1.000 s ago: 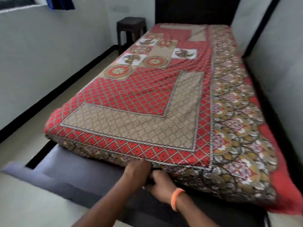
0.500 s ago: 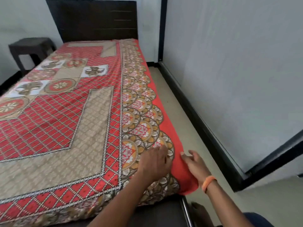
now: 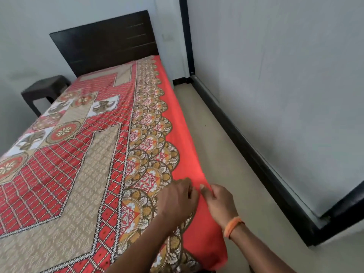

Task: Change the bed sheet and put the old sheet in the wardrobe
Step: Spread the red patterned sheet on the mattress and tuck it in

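Since half a sec ago we've barely shifted: both hands were already at the right-hand edge of the bed near the foot corner, and they're at that same edge now, w/ the view tipped a bit so more of the headboard (image 3: 106,39) shows.

Our left hand (image 3: 178,200) lies palm-down on the bed sheet (image 3: 98,174), fingers fairly straight, over the scalloped border where it meets the plain red strip. Our right hand (image 3: 218,201), w/ an orange band (image 3: 233,226) at the wrist, sits just beside it at the very edge, thumb and fingers curled in on the red hem, pinching the cloth. The two hands are close, almost touching.

The sheet, red and tan w/ medallion pattern, is spread flat over the whole bed (image 3: 208,253), red strip hanging down the right side toward the floor (image 3: 226,154). We can't tell if it's tucked underneath.

Beyond the bed's left side a dark stool (image 3: 44,89) stands by the wall near the headboard. On the right, a grey wall (image 3: 285,95) w/ black skirting runs along the narrow strip of floor.
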### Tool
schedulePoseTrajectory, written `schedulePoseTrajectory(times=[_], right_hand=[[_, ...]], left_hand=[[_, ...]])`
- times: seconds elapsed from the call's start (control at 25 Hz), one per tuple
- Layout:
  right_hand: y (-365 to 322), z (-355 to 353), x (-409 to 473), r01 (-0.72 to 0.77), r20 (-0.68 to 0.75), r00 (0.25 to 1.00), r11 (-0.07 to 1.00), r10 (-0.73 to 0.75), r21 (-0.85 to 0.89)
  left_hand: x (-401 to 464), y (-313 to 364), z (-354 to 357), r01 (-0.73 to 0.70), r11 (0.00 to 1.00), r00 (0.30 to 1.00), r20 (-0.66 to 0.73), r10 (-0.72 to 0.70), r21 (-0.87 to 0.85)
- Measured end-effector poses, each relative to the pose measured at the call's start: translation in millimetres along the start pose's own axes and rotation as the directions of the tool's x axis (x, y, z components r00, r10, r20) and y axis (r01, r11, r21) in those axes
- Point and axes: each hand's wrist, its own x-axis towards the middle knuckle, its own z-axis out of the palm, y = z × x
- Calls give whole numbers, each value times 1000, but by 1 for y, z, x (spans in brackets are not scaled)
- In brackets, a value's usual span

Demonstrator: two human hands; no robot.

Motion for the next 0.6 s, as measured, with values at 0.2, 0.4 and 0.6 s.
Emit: schedulePoseTrajectory(times=[0.2, 0.4, 0.6], right_hand=[[12, 15, -8, -283, 237, 937, 956, 258, 81], [23, 2, -15, -274, 117, 933, 883, 340, -382], [11, -12, -25, -471, 421, 794, 882, 437, -27]], left_hand=[[-5, 0, 8, -43, 989, 999, -9, 45, 141], [-3, -3, 5, -100, 986, 987, 141, 81, 134], [-3, -5, 13, -89, 984, 991, 114, 71, 157]])
